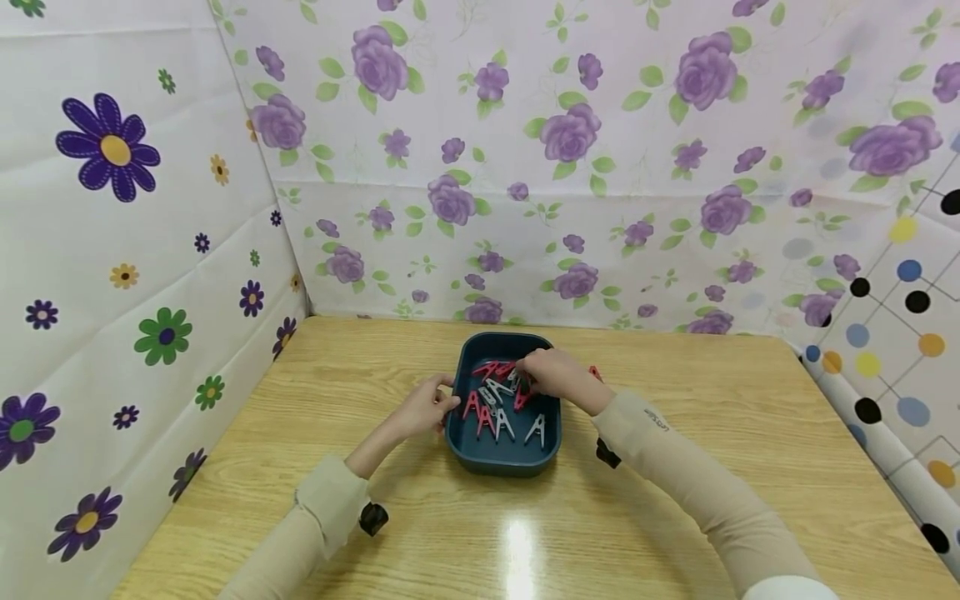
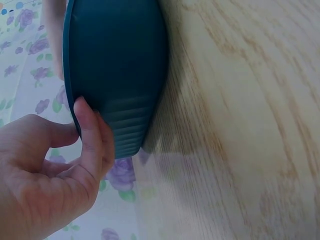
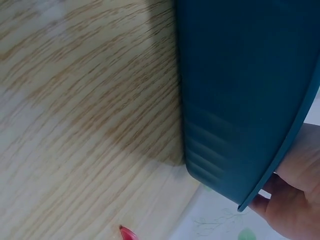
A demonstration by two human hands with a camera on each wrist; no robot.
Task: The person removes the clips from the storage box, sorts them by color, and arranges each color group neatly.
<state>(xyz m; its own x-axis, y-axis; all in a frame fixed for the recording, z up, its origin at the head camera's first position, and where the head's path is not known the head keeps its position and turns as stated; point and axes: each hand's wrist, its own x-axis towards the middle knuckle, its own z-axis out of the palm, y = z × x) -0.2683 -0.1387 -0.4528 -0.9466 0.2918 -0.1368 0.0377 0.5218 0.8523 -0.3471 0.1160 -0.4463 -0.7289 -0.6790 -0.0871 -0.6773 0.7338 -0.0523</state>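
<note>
Left hand [image 1: 429, 407]: pinching the blue bin [image 1: 502, 467] by its near rim, presumably steadying it. Right hand [image 1: 555, 372]: reaching in over the opposite side; cannot tell whether it is gripping anything. Clips [image 1: 486, 418]: lying in the bin, between both hands.

One tub [image 1: 504, 463], just the one, and in it we count at least five red pegs [image 1: 471, 404] and at least five grey pegs [image 1: 537, 428]; they overlap and a hand covers some, so no exact total there! Outside, a single red peg [image 1: 595, 372]. Hands: two, one left hand [image 1: 422, 408], one right hand [image 1: 553, 372]. Sleeves [image 1: 330, 508], two! Black blocks [image 1: 372, 518] at the cuffs, two again! One table [image 1: 750, 433], and three patterned cloths [image 1: 525, 158] around it!
</note>
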